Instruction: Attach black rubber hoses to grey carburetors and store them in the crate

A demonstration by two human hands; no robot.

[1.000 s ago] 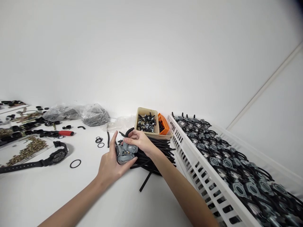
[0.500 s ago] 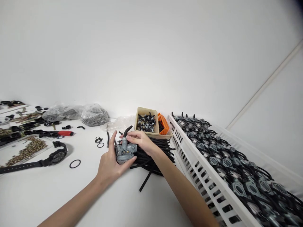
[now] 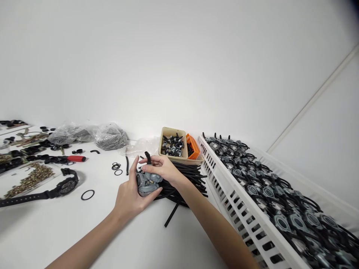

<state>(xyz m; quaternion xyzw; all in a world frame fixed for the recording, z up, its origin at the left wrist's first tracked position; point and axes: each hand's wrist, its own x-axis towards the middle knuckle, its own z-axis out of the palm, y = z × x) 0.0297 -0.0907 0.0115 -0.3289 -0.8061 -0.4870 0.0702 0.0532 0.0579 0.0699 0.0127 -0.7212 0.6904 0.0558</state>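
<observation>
Grey carburetor [image 3: 147, 185] sits in both hands, over the table [image 3: 123, 239], just left of the loose black hoses [image 3: 193, 175]. Left hand [image 3: 130, 196] cups the body, thumb along the near side, fingers up the far left side. Right hand [image 3: 165, 170] has thumb and fingers closed round the top, at the foot of a bent black tube [image 3: 148, 157].

Progress, my read: part done. Tube stands on top, so the top piece looks fitted or nearly so; whether it is fully tight can't be told. Similar units in the white crate [image 3: 244, 196] at right carry black hoses; none seen on this one, so hose work is probably left, and it isn't in the crate yet. Beige bin [image 3: 174, 130] behind holds more small tube-topped parts.

Hard to see: joint under the tube, covered by right thumb; left fingertips, partly behind the body; far side of carburetor; hoses partly under right hand and forearm. Crate runs off the frame; lower contents only glimpsed through slots. Parts at far left cut off, too small to name.
</observation>
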